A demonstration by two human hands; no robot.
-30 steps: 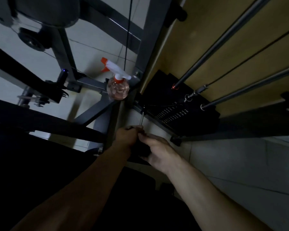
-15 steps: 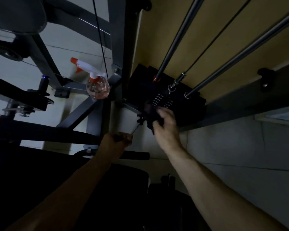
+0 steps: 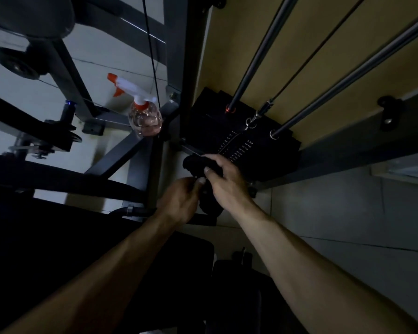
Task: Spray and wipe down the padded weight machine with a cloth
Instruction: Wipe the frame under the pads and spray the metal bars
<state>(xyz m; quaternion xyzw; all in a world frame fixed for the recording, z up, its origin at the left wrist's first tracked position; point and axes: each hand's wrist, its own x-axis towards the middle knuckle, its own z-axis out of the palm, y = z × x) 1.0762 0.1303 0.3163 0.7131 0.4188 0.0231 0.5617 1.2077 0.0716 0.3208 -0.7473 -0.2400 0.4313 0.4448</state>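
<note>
Both hands meet in the middle of the view on a dark cloth. The right hand curls its fingers over the bunched upper part of the cloth, thumb pressed on top. The left hand pinches the lower part, which hangs between the two wrists. The cloth is held just in front of the black weight stack, close to its column of white printed numbers; whether it touches the stack cannot be told.

Two steel guide rods and a thin cable rise from the top of the stack. A dark upright frame post stands just left of it. Beside that post, where the frame's bars join, stands a clear spray bottle with a white and orange trigger head, untouched and well apart from the hands. A dark pad lies beneath the forearms. The room is dim, with a pale tiled floor and a yellowish panel behind the rods.
</note>
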